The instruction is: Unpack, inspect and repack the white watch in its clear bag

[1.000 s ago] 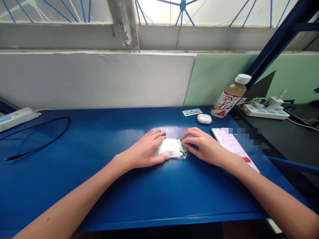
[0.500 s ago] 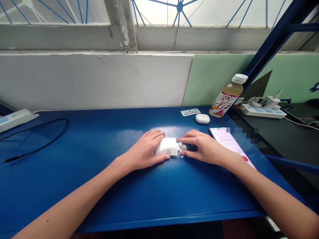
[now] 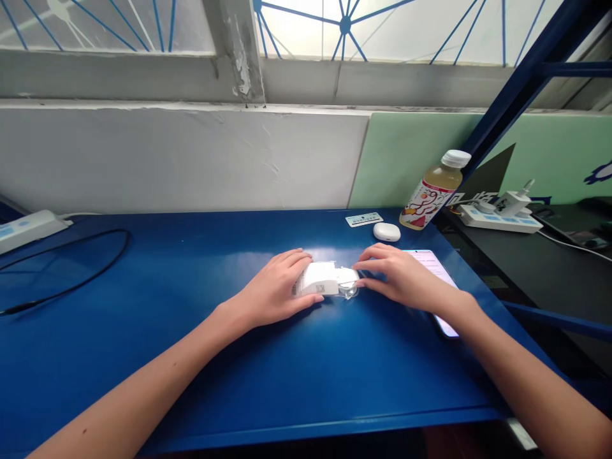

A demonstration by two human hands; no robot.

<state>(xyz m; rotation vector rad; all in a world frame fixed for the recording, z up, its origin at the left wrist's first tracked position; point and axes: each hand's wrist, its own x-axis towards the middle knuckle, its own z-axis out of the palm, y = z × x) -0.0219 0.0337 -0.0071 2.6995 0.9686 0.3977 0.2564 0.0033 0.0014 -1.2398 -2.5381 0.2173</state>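
A small white box point(image 3: 321, 278) in clear plastic film lies at the middle of the blue desk point(image 3: 268, 382). My left hand point(image 3: 273, 288) is wrapped over its left end, thumb along the near side. Out of the box's right end sticks a white rounded piece point(image 3: 347, 278), with something shiny and clear beneath it; its exact kind is hard to make out. The fingertips of my right hand point(image 3: 394, 275) pinch the right edge of that piece. A phone point(image 3: 442, 287) with a lit screen lies partly hidden under my right forearm.
Behind my right hand lie a white earbud case point(image 3: 387, 231) and a printed card point(image 3: 364, 219). A drink bottle point(image 3: 433, 191) leans against the blue frame post. Power strips point(image 3: 500, 218) sit at the right and far left, and a black cable point(image 3: 71, 239) curls on the left.
My right hand has shifted a little to the right, and more of the white rounded piece shows outside the box. My left hand keeps its hold. The view has tilted slightly.
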